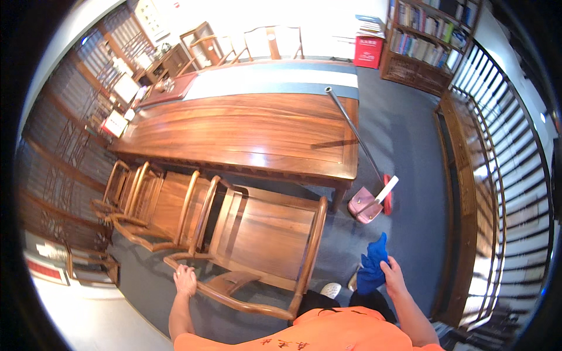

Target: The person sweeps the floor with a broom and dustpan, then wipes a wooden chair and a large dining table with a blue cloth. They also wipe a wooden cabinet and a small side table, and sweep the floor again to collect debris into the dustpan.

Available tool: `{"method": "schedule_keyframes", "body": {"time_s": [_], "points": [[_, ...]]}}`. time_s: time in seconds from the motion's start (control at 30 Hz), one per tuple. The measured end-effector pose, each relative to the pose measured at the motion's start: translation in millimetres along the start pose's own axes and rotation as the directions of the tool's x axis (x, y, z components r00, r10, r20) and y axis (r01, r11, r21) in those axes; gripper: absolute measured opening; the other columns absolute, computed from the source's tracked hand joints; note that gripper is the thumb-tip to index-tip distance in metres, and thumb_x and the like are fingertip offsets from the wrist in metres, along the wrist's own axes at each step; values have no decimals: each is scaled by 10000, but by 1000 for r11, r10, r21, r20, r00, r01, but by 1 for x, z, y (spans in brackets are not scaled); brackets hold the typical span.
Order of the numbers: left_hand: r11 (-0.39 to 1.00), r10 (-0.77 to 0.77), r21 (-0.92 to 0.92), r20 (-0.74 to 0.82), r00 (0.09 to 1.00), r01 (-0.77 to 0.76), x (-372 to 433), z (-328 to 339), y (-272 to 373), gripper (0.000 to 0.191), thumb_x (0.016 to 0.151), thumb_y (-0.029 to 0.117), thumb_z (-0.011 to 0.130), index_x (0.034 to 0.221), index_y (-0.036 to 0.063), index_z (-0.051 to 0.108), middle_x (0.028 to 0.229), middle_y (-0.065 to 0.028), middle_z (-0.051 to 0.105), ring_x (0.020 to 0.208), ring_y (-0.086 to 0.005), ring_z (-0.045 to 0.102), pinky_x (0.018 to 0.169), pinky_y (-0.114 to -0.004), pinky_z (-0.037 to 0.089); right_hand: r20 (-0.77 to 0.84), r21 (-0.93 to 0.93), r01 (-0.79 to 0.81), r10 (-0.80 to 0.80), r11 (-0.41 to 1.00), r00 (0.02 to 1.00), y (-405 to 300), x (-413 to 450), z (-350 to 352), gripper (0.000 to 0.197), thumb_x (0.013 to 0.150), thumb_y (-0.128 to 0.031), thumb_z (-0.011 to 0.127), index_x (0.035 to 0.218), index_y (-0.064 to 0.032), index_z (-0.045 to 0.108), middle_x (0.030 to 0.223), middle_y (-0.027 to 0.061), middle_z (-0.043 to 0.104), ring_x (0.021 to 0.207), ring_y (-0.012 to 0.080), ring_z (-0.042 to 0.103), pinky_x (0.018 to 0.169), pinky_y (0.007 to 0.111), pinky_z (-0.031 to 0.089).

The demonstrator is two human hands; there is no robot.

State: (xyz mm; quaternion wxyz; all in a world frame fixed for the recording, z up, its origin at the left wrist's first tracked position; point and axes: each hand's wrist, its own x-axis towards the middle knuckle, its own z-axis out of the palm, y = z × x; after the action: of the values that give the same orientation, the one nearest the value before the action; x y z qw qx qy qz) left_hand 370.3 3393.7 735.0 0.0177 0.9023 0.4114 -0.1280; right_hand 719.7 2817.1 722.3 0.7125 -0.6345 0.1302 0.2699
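My left hand (185,278) is on the curved top rail of a wooden armchair (268,237), with its fingers bent over the rail. A crumpled blue cloth (372,267) hangs from my right hand (394,274), pinched between thumb and fingers above my shoes. The armchair faces a long polished wooden table (237,127), its seat front close to the table's near edge. Beyond the cloth, a pink dustpan-like container (365,206) sits on the dark floor by the table leg. A long dark pole (358,134) slants up from beside it, across the table's right end.
More wooden armchairs (169,202) stand to the left. A slatted bench (465,210) runs along the right side. At the back are a bookcase (421,44) and a red box (368,51) with papers on top. A blue-and-white runner (281,81) covers the table's far side.
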Motion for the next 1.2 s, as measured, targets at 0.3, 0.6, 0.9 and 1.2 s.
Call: {"method": "schedule_keyframes", "body": {"time_s": [0.3, 0.6, 0.9, 1.2], "points": [[321, -157, -934, 112, 981, 158, 10, -2, 236, 586, 882, 479, 514, 1298, 84, 392, 1326, -163, 423, 1259, -271, 391, 1016, -400, 341, 690, -290, 899, -578, 329, 435, -164, 127, 162, 399, 799, -67, 635, 1164, 1, 488, 1053, 152, 504, 990, 295, 510, 876, 361, 415], [-794, -149, -605, 88, 985, -66, 210, -73, 386, 405, 966, 290, 443, 1301, 63, 436, 1283, -85, 500, 1162, -228, 504, 1010, -382, 396, 928, -246, 937, -220, 247, 301, -196, 241, 317, 557, 802, -129, 647, 1300, -33, 417, 1294, 199, 405, 1145, 379, 471, 945, 420, 435], [-34, -646, -914, -289, 706, -405, 538, -150, 194, 436, 894, 21, 509, 1315, -5, 401, 1256, -95, 499, 1123, -201, 507, 974, -334, 409, 830, -535, 808, -331, -246, 449, -153, 457, 415, 565, 808, -252, 612, 1300, -31, 442, 1369, 234, 360, 1271, 405, 325, 993, 566, 285], [736, -490, -677, -507, 709, 25, 816, -206, 135, 591, 825, 392, 625, 1273, 48, 453, 1307, -216, 450, 1211, -405, 396, 1029, -439, 307, 821, -571, 777, -207, -266, 532, -151, 480, 422, 603, 739, -286, 628, 1265, -37, 469, 1343, 225, 371, 1263, 400, 315, 1013, 606, 226]]}}
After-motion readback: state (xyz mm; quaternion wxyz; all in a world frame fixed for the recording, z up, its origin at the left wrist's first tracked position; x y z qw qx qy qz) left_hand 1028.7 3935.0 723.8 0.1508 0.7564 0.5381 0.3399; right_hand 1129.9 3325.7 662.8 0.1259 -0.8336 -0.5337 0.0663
